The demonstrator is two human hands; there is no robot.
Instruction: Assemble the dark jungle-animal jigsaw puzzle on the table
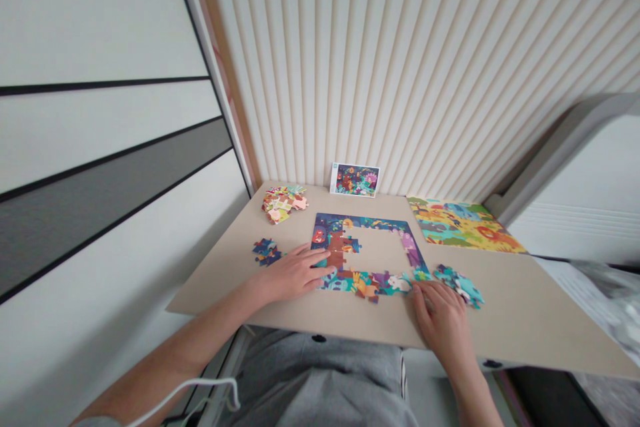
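A partly assembled jigsaw puzzle lies on the table as a colourful frame around a bare middle, its left part filled further inward. My left hand rests over its left edge, fingers stretched out and flat, holding nothing. At the lower right corner is my right hand, fingers bent together at a teal puzzle piece; the fingers partly hide the corner. Right beside that hand sits a pile of teal puzzle pieces. A small pile of dark blue pieces lies left of the puzzle.
A picture card of the puzzle leans against the pleated curtain. Another heap of mixed pieces lies at the back left of the table. A finished yellow animal puzzle lies at the back right. A white cable hangs near my left arm.
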